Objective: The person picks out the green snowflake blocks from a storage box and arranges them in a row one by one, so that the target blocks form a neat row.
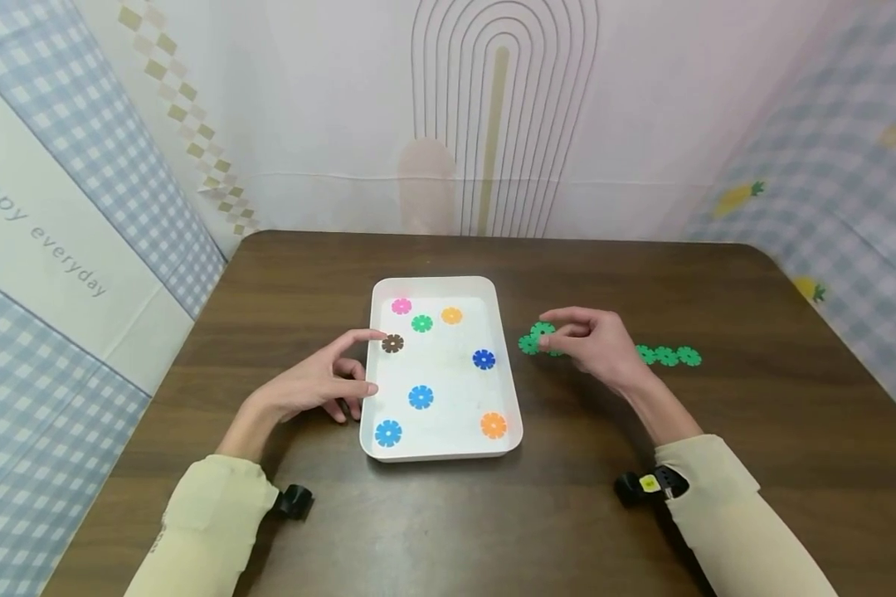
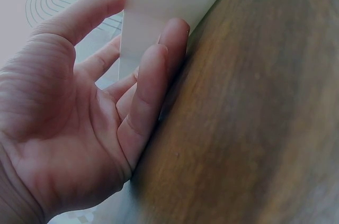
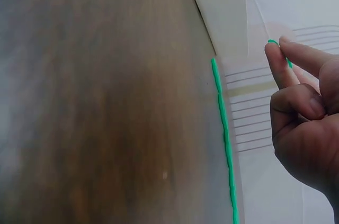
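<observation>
A white tray (image 1: 442,452) holds several flower-shaped plastic discs, among them a brown disc (image 1: 392,343) beside my left index fingertip. My left hand (image 1: 315,381) rests at the tray's left rim, index finger and thumb spread along it. In the left wrist view, the other fingers bend loosely by the tray's outer wall (image 2: 159,12). Right of the tray, my right hand (image 1: 593,342) pinches a green flower disc (image 1: 542,330) between thumb and index finger, over a row of green discs (image 1: 666,356). The hand hides the middle of the row.
Inside the tray are a pink disc (image 1: 401,306), a green disc (image 1: 421,323), two orange-yellow discs, and several blue discs such as the dark blue one (image 1: 484,359). The brown wooden table (image 1: 567,531) has patterned cloth behind it and at its sides.
</observation>
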The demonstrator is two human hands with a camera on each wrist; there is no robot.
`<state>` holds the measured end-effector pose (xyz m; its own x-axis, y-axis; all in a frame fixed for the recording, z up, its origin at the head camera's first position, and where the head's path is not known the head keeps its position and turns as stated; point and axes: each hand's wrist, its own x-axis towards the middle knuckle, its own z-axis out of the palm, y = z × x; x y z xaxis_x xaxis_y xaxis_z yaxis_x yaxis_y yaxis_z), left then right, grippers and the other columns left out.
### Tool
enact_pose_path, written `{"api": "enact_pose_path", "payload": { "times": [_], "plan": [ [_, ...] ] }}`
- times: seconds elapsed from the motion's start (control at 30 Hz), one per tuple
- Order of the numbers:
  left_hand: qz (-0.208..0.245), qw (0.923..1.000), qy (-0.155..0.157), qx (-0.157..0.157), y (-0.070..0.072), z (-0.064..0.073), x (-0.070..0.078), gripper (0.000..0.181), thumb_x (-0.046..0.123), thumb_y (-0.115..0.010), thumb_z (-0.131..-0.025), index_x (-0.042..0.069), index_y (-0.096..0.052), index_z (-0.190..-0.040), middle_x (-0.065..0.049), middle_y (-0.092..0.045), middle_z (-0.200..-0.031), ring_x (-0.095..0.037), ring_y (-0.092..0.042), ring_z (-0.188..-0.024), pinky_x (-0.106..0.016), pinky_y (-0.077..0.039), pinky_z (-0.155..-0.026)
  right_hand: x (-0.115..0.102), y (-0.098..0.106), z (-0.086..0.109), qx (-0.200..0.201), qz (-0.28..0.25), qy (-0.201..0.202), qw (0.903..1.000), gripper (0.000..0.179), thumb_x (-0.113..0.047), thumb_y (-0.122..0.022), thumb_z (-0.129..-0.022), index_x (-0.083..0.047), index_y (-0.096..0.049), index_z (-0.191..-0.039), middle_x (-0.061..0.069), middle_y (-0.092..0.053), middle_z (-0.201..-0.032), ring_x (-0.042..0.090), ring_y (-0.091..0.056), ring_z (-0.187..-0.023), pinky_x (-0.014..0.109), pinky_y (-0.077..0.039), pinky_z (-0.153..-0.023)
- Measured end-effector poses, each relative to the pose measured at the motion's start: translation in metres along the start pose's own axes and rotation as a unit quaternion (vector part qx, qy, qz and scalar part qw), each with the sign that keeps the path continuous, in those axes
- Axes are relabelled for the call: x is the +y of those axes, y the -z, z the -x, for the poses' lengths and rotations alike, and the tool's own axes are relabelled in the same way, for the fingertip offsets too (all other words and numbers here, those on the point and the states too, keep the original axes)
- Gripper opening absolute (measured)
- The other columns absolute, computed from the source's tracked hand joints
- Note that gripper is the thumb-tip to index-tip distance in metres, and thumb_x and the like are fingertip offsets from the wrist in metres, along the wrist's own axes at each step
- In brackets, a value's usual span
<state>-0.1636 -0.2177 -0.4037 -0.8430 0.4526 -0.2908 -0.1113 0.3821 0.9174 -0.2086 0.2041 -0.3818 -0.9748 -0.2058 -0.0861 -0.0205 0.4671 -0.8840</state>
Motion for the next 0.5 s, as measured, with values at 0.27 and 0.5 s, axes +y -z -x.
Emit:
{"api": "enact_pose_path", "payload": {
  "times": [0.27,0.5],
  "plan": [
    [0.007,1.0000,-0.002,0.001,0.001,0.002,-0.001,0.079,0.020,-0.077,-0.097,0.027,-0.030,-0.161,-0.011,-0.063,-0.088,-0.028,-0.072,-0.071,-0.038,-0.060,-0.059,0.000,0.010,0.007,-0.002,-0.018,0.001,0.9998,0.043,-0.024,-0.083,-0.094,-0.009,-0.070,-0.132,0.009,-0.080,-0.096,0.012,-0.036,-0.053,0.027,-0.034,-0.049],
    [0.003,1.0000,-0.004,-0.004,0.000,0.001,0.001,0.081,0.023,-0.077,-0.097,0.027,-0.029,-0.162,-0.012,-0.062,-0.089,-0.028,-0.071,-0.072,-0.039,-0.060,-0.059,0.005,0.031,0.021,-0.008,-0.025,0.006,0.9996,0.046,-0.020,-0.079,-0.097,-0.006,-0.065,-0.138,0.001,-0.079,-0.091,0.010,-0.029,-0.051,0.030,-0.030,-0.047]
  ]
}}
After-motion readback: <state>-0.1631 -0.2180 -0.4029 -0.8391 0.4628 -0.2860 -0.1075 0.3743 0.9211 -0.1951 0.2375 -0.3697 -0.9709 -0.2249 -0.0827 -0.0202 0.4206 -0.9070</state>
